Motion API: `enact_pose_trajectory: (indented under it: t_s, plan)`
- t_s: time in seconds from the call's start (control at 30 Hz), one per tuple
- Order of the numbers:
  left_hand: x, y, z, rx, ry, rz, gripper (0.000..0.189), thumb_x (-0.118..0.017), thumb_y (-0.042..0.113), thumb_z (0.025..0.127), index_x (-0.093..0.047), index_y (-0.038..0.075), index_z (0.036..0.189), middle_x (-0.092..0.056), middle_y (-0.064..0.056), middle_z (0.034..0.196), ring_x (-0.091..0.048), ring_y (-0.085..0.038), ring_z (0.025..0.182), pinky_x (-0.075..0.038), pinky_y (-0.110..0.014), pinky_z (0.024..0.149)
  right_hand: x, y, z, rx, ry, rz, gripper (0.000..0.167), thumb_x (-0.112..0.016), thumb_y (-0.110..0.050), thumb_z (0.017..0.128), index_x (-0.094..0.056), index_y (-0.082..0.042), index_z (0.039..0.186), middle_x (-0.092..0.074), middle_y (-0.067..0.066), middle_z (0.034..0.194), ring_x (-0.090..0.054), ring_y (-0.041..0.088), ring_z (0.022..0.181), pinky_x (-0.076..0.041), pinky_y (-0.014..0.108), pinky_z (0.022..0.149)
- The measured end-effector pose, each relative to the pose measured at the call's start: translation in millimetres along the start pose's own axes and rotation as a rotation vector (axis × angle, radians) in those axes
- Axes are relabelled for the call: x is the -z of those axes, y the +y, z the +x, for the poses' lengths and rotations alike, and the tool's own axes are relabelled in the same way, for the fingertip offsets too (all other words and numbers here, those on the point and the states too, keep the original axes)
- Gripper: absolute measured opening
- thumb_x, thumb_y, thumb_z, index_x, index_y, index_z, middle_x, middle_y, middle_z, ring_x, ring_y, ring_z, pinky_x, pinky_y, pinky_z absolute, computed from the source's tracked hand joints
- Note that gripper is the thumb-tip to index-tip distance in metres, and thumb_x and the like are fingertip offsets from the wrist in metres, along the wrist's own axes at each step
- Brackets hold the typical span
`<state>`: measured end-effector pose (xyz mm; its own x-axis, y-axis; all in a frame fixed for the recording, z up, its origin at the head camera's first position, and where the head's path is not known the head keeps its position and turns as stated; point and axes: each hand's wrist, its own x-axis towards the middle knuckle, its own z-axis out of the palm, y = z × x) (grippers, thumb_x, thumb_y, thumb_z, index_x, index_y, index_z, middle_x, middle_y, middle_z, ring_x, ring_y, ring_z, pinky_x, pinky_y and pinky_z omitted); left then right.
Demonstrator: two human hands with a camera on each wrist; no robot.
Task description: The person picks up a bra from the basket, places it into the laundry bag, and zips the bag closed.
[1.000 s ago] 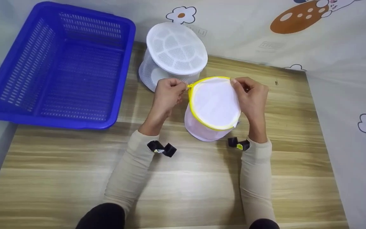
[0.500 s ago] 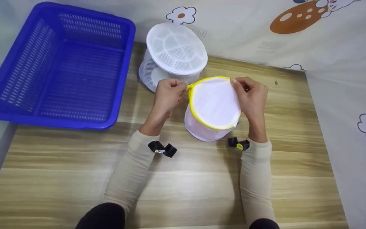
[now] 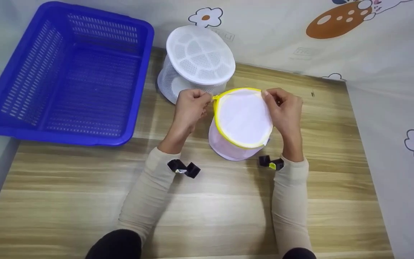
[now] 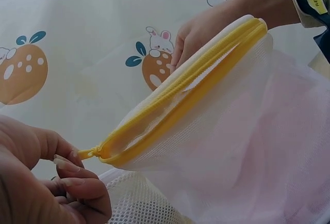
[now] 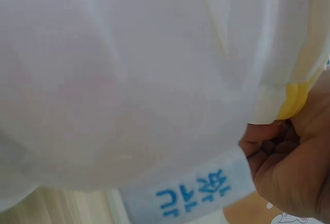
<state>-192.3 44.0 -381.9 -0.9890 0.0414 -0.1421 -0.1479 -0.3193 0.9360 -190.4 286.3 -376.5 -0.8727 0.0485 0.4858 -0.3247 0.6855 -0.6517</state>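
A round pinkish-white mesh laundry bag [image 3: 244, 117] with a yellow zipper [image 4: 255, 29] round its top stands on the table between the hands. My left hand [image 3: 191, 108] pinches the small yellow zipper pull [image 4: 88, 153] at the left of the rim. A narrow gap shows between the zipper's two yellow edges in the left wrist view. At the rim's upper right, my right hand [image 3: 286, 111] pinches the edge between thumb and fingers. A white label [image 5: 191, 193] with blue characters hangs from the bag close to that hand in the right wrist view.
Behind the laundry bag stands a white mesh cylinder [image 3: 199, 54] with its round top tilted. A large blue plastic basket [image 3: 144, 79] sits at the left. Printed white sheeting [image 3: 271, 43] walls in the wooden table [image 3: 225, 212] at the back and sides.
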Motion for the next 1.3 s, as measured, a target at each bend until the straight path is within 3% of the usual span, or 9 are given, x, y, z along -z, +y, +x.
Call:
enact_pose_trajectory:
  t_s: [0.23, 0.33, 0.5, 0.73, 0.93, 1.13, 1.3]
  plan:
    - [2.3, -0.5, 3.5, -0.021, 0.020, -0.037, 0.023, -0.054, -0.007, 0.085, -0.055, -0.005, 0.062, -0.043, -0.004, 0.054, -0.034, -0.008, 0.040, -0.028, -0.018, 0.039, 3.1, 2.0, -2.1, 0.012, -0.171, 0.042, 0.017, -0.064, -0.019, 0.092, -0.075, -0.008, 0.101, -0.065, 0.004, 0.072, -0.053, 0.013, 0.058, -0.042, 0.018, 0.050]
    - [3.2, -0.2, 4.3, -0.040, 0.032, -0.035, 0.023, -0.055, -0.006, 0.086, -0.054, -0.005, 0.063, -0.043, -0.005, 0.053, -0.034, -0.009, 0.041, -0.027, -0.018, 0.039, 3.4, 0.0, -2.1, 0.034, -0.217, 0.064, 0.015, -0.065, -0.016, 0.092, -0.075, -0.008, 0.100, -0.067, 0.004, 0.075, -0.054, 0.013, 0.060, -0.043, 0.019, 0.051]
    - [4.0, -0.4, 4.8, -0.043, 0.063, 0.026, 0.024, -0.058, -0.002, 0.087, -0.058, 0.000, 0.063, -0.044, -0.004, 0.056, -0.037, -0.009, 0.045, -0.028, -0.017, 0.040, 3.1, -19.3, -3.0, 0.043, -0.235, 0.079, 0.010, -0.067, -0.009, 0.089, -0.074, -0.002, 0.089, -0.069, 0.008, 0.079, -0.059, 0.013, 0.066, -0.045, 0.020, 0.053]
    - [4.6, -1.0, 6.4, -0.071, 0.071, 0.064, 0.024, -0.060, -0.003, 0.087, -0.060, -0.001, 0.063, -0.046, -0.004, 0.057, -0.040, -0.010, 0.050, -0.034, -0.018, 0.045, 0.5, -48.3, -4.9, -0.026, -0.260, 0.110, 0.013, -0.066, -0.008, 0.090, -0.073, 0.003, 0.086, -0.064, 0.009, 0.070, -0.052, 0.009, 0.058, -0.042, 0.018, 0.051]
    - [6.4, -1.0, 6.5, -0.109, 0.053, 0.097, 0.024, -0.061, -0.001, 0.087, -0.060, -0.001, 0.063, -0.046, -0.003, 0.056, -0.041, -0.010, 0.050, -0.036, -0.019, 0.047, -3.1, -49.6, -6.1, -0.010, -0.243, 0.126, 0.018, -0.066, -0.008, 0.089, -0.072, 0.002, 0.076, -0.061, 0.008, 0.064, -0.047, 0.007, 0.053, -0.039, 0.017, 0.048]
    - [5.8, -2.6, 6.7, -0.112, 0.043, 0.126, 0.022, -0.061, -0.001, 0.086, -0.062, -0.001, 0.064, -0.047, -0.002, 0.057, -0.043, -0.011, 0.052, -0.039, -0.021, 0.048, -4.8, -50.4, -6.5, -0.025, -0.316, 0.175, 0.013, -0.066, -0.008, 0.090, -0.073, 0.002, 0.086, -0.064, 0.009, 0.070, -0.051, 0.010, 0.057, -0.042, 0.019, 0.051]
    - [5.7, -2.8, 7.3, -0.102, 0.032, 0.136, 0.020, -0.061, -0.002, 0.086, -0.063, -0.002, 0.066, -0.049, -0.002, 0.059, -0.045, -0.012, 0.053, -0.041, -0.023, 0.050, -12.3, -29.5, -7.5, -0.052, -0.355, 0.176, 0.012, -0.068, -0.011, 0.089, -0.074, -0.001, 0.087, -0.062, 0.008, 0.067, -0.048, 0.011, 0.055, -0.040, 0.020, 0.049]
